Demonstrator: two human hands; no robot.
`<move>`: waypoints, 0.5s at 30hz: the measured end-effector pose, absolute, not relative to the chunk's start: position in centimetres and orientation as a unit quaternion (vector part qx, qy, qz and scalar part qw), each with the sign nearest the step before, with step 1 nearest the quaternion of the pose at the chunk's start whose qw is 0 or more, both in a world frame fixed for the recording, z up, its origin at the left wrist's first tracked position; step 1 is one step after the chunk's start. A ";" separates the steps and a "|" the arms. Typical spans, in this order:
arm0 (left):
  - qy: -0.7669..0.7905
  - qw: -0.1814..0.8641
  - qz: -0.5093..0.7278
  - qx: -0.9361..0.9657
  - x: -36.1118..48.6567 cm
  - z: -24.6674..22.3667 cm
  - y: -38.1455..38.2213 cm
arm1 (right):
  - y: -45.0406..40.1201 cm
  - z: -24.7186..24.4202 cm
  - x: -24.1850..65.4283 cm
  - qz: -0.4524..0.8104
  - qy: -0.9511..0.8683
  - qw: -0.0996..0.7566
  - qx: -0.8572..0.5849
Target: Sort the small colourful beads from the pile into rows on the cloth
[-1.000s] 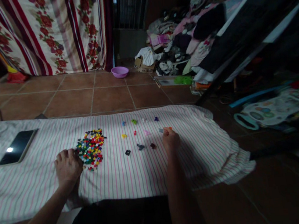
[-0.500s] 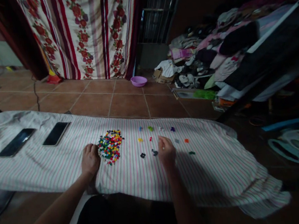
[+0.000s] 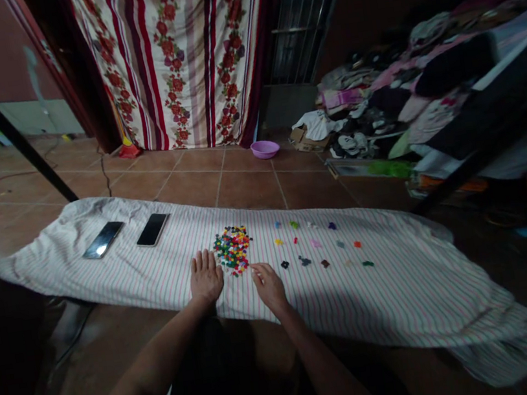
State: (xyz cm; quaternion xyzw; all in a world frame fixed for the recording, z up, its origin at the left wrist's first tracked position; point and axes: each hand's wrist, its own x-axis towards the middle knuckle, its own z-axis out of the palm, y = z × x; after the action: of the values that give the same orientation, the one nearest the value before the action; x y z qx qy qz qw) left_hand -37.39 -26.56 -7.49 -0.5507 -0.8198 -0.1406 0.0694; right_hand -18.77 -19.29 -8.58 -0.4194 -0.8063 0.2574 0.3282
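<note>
A pile of small multicoloured plastic pieces (image 3: 233,249) lies on the striped cloth (image 3: 238,299). My left hand (image 3: 206,276) rests flat at the pile's left edge, fingers stretched out. At the pile's lower right edge is my right hand (image 3: 270,288), its fingers bent in towards the thumb; anything between the fingertips is too small to make out. Small single-colour clusters sit in rows to the right, among them a yellow cluster (image 3: 278,242), a black cluster (image 3: 285,264), a pink cluster (image 3: 316,243), a brown cluster (image 3: 325,264) and a dark green cluster (image 3: 368,264).
Two phones, a left phone (image 3: 103,239) and a right phone (image 3: 153,230), lie on the cloth's left part. Beyond, a purple basin (image 3: 265,149) stands on the tiled floor before a floral curtain (image 3: 198,63). Heaped clothes (image 3: 386,92) fill the right background.
My right hand has moved left from the rows of clusters to the pile, uncovering the pink and brown clusters. My left hand has flattened out beside the pile. The view has shifted left.
</note>
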 end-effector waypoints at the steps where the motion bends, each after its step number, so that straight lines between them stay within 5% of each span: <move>1: -0.820 0.069 -0.142 -0.551 -37.3 -7.6 -26.6 | -19.3 -8.7 -18.7 0.252 -0.808 0.330 -0.418; 15: -0.822 0.060 -0.163 -0.542 -37.0 -7.2 -27.0 | -20.1 -7.9 -18.7 0.246 -0.810 0.316 -0.429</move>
State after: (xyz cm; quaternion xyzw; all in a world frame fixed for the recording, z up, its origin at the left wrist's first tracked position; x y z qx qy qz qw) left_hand -37.04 -27.04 -7.22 -0.5419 -0.8223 -0.1632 0.0604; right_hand -18.73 -20.08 -7.88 -0.4290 -0.8095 0.2464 0.3161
